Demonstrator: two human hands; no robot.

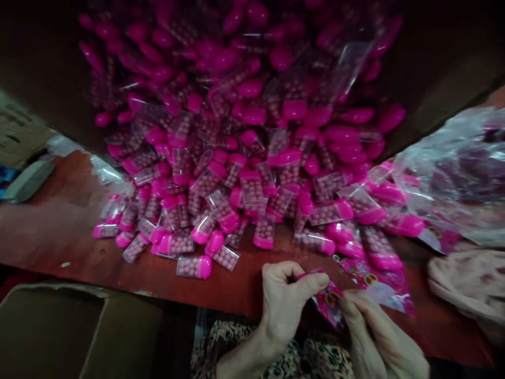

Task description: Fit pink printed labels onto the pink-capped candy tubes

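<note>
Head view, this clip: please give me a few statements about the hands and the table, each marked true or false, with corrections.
1. The left hand and right hand both hold one pink printed packet. True.
2. The clear containers in the heap have green ends. False: the clear containers have pink ends.
3. A second printed packet lies on the table near the right hand. True.
4. A pale cloth lies at the left edge of the picture. False: the pale cloth is at the right.
5. An open cardboard box shows at the lower left. True.
</note>
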